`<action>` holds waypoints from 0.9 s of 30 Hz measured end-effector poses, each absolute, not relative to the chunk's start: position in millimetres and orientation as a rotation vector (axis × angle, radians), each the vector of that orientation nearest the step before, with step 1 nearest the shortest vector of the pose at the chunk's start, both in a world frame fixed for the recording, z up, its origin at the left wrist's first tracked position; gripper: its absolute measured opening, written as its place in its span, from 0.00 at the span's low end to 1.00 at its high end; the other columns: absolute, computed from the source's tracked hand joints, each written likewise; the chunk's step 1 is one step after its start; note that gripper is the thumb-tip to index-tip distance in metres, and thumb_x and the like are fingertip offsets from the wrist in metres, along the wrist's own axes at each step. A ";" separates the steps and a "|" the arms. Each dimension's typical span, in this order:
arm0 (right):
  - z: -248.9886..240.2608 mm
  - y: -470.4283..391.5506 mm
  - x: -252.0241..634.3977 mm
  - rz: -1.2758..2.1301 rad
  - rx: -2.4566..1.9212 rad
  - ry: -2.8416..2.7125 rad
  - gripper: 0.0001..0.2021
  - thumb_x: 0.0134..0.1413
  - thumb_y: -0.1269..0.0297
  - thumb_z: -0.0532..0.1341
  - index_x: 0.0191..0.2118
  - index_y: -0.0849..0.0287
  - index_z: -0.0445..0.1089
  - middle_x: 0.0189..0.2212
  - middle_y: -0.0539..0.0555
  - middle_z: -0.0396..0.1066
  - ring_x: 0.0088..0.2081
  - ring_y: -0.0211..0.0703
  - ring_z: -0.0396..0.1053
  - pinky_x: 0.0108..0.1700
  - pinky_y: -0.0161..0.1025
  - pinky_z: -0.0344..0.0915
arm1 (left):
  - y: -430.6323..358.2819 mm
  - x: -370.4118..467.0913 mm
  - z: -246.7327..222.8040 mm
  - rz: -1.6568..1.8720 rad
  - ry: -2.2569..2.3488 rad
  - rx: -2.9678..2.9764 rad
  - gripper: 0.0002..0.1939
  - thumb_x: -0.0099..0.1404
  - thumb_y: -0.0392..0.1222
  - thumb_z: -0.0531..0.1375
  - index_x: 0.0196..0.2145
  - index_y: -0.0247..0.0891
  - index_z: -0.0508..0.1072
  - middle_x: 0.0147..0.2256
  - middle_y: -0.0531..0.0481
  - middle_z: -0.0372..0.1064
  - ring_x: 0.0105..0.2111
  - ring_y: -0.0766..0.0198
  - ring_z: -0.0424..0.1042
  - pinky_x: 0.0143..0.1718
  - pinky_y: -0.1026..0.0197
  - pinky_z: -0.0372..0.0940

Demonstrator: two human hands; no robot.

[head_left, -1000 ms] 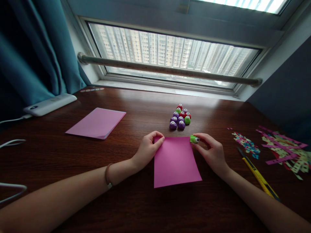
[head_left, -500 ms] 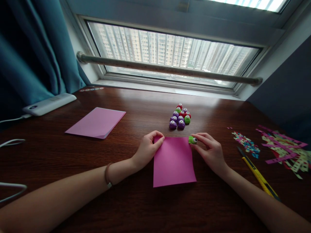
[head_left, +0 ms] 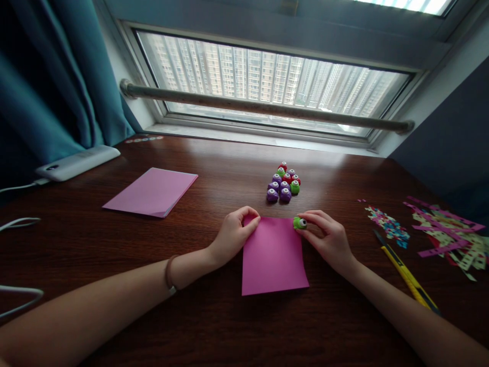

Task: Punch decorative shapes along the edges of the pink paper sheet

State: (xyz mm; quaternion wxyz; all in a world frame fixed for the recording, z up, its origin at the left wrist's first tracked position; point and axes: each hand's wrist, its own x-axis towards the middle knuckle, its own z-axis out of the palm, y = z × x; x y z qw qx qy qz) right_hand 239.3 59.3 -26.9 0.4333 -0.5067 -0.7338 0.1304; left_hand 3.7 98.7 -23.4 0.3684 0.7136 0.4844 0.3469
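Head view: coloured punches (head_left: 284, 187) beyond pink sheet (head_left: 273, 257), cutter (head_left: 407, 276) rightward.

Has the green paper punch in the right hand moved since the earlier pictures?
Yes. The green paper punch in the right hand has shifted slightly to the left, judged against the resting purple punches beyond it.

The single head-worn view looks from above the near side of the wooden table (head_left: 221, 173). It faces forward and down, close over the table, toward the window (head_left: 244, 71) behind it.
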 end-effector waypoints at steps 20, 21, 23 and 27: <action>-26.1 58.0 237.3 0.508 -1.326 -1.927 0.08 0.49 0.68 0.61 0.38 0.58 0.70 0.35 0.52 0.67 0.36 0.39 0.66 0.37 0.35 0.64 | 93.5 4.3 -22.3 0.777 1.455 2.350 0.14 0.60 0.41 0.57 0.44 0.36 0.70 0.44 0.42 0.64 0.46 0.51 0.59 0.47 0.49 0.56; -25.7 58.2 237.1 0.512 -1.327 -1.929 0.08 0.49 0.68 0.61 0.39 0.58 0.70 0.35 0.52 0.67 0.36 0.39 0.66 0.37 0.35 0.64 | 90.2 4.5 -21.8 0.804 1.464 2.382 0.20 0.60 0.41 0.57 0.50 0.35 0.66 0.50 0.39 0.59 0.50 0.48 0.55 0.50 0.46 0.53; -24.9 58.4 236.7 0.517 -1.324 -1.933 0.08 0.49 0.68 0.61 0.39 0.58 0.70 0.35 0.52 0.67 0.36 0.39 0.66 0.37 0.35 0.64 | 82.5 4.7 -20.0 0.817 1.303 2.597 0.22 0.62 0.43 0.55 0.54 0.39 0.62 0.55 0.41 0.54 0.54 0.48 0.51 0.53 0.45 0.49; -23.8 58.2 237.1 0.525 -1.329 -1.950 0.10 0.49 0.70 0.61 0.40 0.57 0.69 0.36 0.51 0.67 0.37 0.38 0.66 0.39 0.34 0.64 | 70.9 3.7 -15.4 0.512 0.642 2.916 0.22 0.65 0.51 0.51 0.54 0.43 0.62 0.57 0.44 0.55 0.55 0.48 0.53 0.54 0.47 0.50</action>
